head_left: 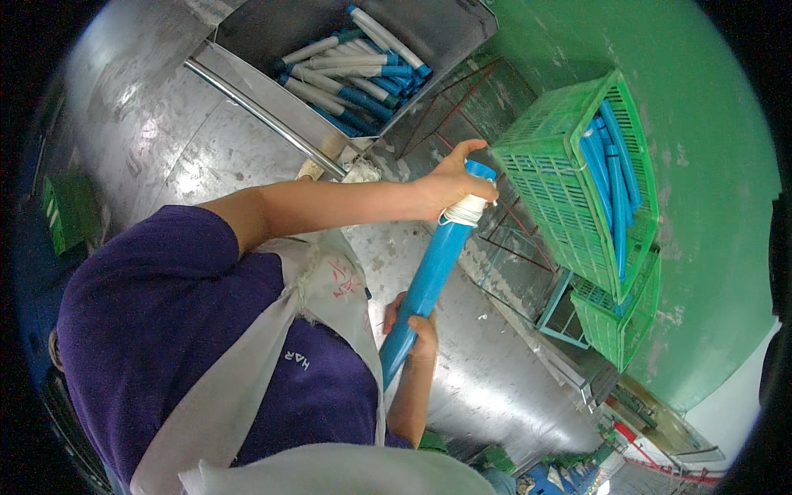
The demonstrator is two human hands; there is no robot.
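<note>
A long blue tube (433, 268) slants up and to the right in front of my white apron. White cord (465, 211) is wrapped in several turns close to its upper end. My left hand (452, 186) is curled around this upper end at the cord, one finger sticking out past it. Lower down, my right hand (417, 330) wraps the tube's shaft, its fingers partly hidden behind the tube. The tube's bottom end runs out of sight beside my apron.
A metal bin (450, 41) at the top holds several blue-and-white tubes (351, 78). Green plastic crates (553, 194) with blue tubes stand at right by a green wall (693, 165). A metal bar (264, 115) juts out below the bin. Thin metal frames stand near the crates.
</note>
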